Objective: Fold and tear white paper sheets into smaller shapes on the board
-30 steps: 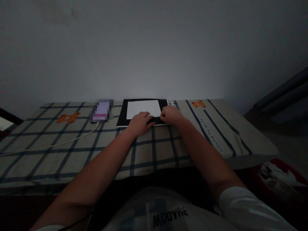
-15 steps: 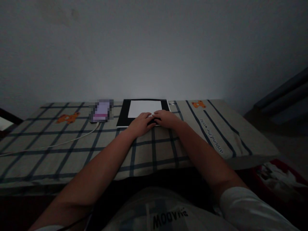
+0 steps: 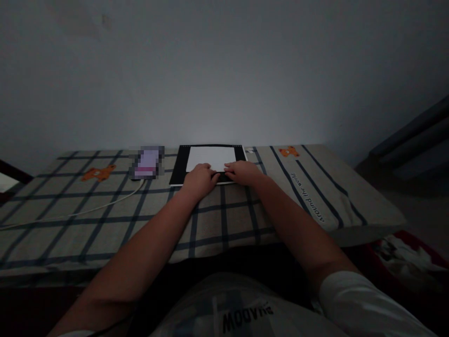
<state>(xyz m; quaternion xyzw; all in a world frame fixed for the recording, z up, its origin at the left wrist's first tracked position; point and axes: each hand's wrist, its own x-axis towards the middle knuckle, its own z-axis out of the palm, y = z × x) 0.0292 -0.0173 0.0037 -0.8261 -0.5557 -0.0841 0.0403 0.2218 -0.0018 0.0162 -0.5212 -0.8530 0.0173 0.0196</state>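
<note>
The white paper [image 3: 211,158] lies flat on the black pad [image 3: 179,171], and the pad lies on the checked cloth [image 3: 224,215] close to the wall [image 3: 224,84]. 1 second ago the paper sat more to the left on the pad, and the right hand [image 3: 245,172] was curled up by its near right corner. 0.5 seconds ago the 2 hands were together at the near edge. Now the left hand [image 3: 201,179] is a bit more to the left, so there is a small gap between them. The paper looks about the same as it did 0.5 seconds ago.

The paper's long way runs from left to right, and so does the pad's. The pad's row of little holes is at the far side, by the wall.

The left hand's fingers bend over the near left part of the paper, with the thumb sticking out to the right. The right hand's fingers point left at the near right corner. I cannot tell if they pinch the paper or only press it.
</note>
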